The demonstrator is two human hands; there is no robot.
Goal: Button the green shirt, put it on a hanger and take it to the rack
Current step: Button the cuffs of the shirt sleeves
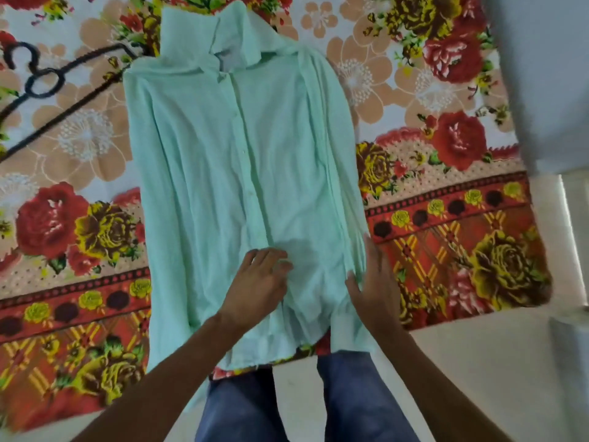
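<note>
The green shirt (242,186) is laid flat, front up, along the centre of the frame on a floral bedsheet (446,154), collar toward the top. A pale neck label is seen inside the collar — no writing legible. The left hand (258,285) is rested on the lower placket, fingers loosely curled, nothing clasped. The right hand (376,282) is pressed flat and spread on the right hem. A black hanger (47,87) is noted at upper left.

Left hand (258,282) lies fingers curled; right hand (376,285) flat, fingers extended.
</note>
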